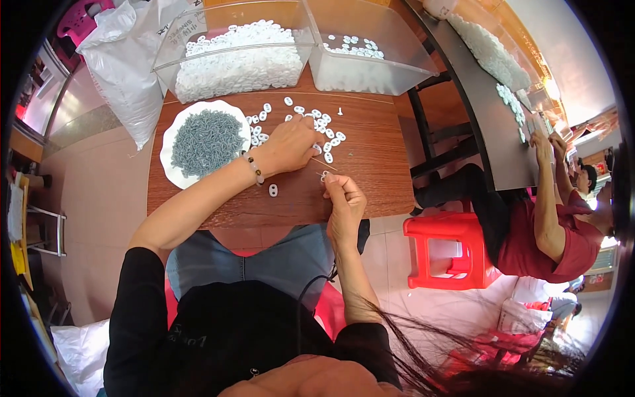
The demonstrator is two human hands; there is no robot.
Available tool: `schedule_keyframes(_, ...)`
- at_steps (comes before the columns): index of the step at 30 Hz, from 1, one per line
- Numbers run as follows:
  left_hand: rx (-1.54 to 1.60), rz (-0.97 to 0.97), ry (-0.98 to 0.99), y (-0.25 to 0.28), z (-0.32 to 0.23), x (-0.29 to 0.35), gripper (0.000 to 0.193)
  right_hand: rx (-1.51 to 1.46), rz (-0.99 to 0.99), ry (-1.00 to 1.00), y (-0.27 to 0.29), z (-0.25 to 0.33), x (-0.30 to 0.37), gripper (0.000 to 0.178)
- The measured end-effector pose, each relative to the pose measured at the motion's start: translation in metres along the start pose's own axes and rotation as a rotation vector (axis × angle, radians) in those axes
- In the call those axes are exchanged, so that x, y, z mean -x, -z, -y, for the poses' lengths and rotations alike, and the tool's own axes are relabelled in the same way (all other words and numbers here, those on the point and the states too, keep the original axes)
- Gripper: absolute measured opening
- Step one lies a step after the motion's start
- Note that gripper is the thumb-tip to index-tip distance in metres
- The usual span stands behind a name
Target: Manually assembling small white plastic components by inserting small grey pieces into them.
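Note:
My left hand (289, 143) reaches over the wooden table (370, 165), palm down, fingers resting among several small white plastic pieces (324, 126) scattered there. A thin stick lies just right of that hand. My right hand (342, 198) is near the table's front edge with fingertips pinched on a small white piece (325, 175). One loose white piece (273, 190) lies between my hands. A white plate (170, 165) holding a heap of small grey parts (206, 140) sits left of my left hand.
Two clear plastic bins with white pieces (238, 59) (370, 63) stand at the table's back. A white sack (126, 66) leans at the left. A red stool (450, 251) and a person in a red shirt (562, 231) at another table are on the right.

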State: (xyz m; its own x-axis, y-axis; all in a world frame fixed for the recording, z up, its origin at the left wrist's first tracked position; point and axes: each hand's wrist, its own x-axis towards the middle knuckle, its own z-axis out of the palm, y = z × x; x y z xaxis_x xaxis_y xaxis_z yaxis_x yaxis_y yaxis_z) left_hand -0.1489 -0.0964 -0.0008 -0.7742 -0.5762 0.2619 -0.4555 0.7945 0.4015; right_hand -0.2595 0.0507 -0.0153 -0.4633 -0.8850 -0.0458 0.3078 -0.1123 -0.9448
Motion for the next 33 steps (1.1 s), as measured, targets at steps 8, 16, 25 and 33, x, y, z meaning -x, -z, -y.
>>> schedule_keyframes(8, 0.144, -0.201, -0.043, -0.004, 0.006, 0.009, 0.013, 0.074, -0.003, 0.021, -0.003, -0.002, 0.002, 0.011)
schedule_keyframes(16, 0.993, -0.128, 0.356, 0.014, -0.007, 0.041, 0.011, -0.036, -0.004, 0.027, -0.004, -0.001, 0.006, 0.012)
schedule_keyframes(25, 1.244, -0.105, 0.530, 0.020, -0.051, 0.106, 0.016, -0.376, 0.169, -0.169, -0.028, 0.011, 0.027, 0.016)
schedule_keyframes(33, 1.792, -0.232, 0.739, 0.001, -0.067, 0.134, 0.027, -0.334, 0.244, -0.152, -0.036, 0.009, 0.038, 0.015)
